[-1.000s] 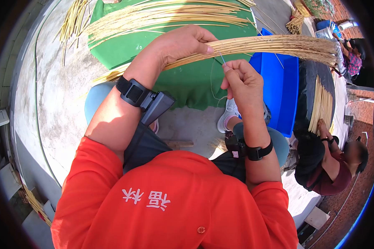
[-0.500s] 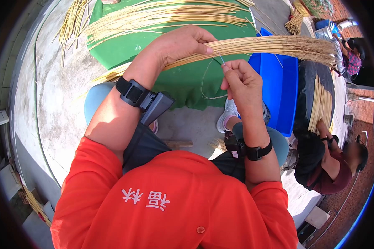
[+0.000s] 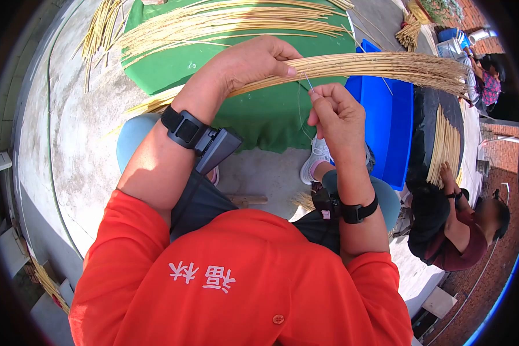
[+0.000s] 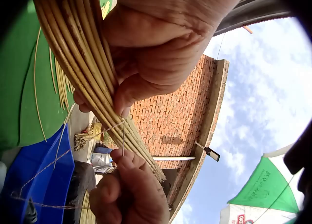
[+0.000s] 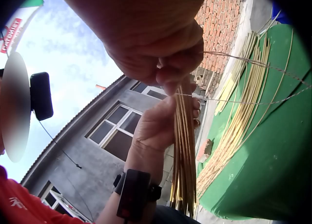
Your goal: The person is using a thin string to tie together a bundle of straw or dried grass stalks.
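My left hand (image 3: pixel 259 60) grips a long bundle of straw stalks (image 3: pixel 380 66), its thumb along the near side. The bundle lies slantwise across the view, with the bushy end at the right. Just right of that thumb, my right hand (image 3: pixel 341 114) pinches a thin needle (image 3: pixel 309 84) between thumb and fingers. In the left wrist view the tip of the needle (image 4: pixel 123 136) is right at the stalks, beside the left thumb. A twisted thread (image 4: pixel 54 159) hangs in a loop from the stalks.
Loose stalks (image 3: pixel 242 23) lie on a green cloth (image 3: pixel 259 118) ahead. A blue bin (image 3: pixel 391 124) stands at the right, below the bundle. Farther right, a seated person (image 3: pixel 461 230) handles more stalks (image 3: pixel 445 147). Another heap of stalks (image 3: pixel 101 32) is at the upper left.
The hanging thread has swung, first out to the left, then back to a narrower line near the right hand. Both hands stay almost still.
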`<control>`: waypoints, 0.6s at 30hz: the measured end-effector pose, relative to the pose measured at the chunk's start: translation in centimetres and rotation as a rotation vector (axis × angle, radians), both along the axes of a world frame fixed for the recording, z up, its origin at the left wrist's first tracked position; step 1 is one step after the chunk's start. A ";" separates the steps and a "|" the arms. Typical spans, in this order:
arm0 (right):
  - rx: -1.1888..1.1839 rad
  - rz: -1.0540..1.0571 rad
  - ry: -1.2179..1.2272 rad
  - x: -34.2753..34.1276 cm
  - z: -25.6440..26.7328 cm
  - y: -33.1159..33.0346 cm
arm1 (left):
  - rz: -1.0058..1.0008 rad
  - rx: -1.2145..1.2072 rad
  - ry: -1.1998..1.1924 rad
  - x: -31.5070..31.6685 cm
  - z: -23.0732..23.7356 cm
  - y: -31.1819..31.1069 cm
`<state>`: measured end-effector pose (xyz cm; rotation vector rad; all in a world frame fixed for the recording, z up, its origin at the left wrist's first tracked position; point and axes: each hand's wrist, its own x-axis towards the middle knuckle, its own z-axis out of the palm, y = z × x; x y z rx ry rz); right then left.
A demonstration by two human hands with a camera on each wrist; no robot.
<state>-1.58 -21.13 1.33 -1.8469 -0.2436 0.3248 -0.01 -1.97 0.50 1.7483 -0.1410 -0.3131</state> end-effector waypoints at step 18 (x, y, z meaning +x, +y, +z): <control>0.042 0.026 -0.063 0.3 -1.9 -0.2 | 0.049 0.057 -0.041 0.1 -0.2 -0.2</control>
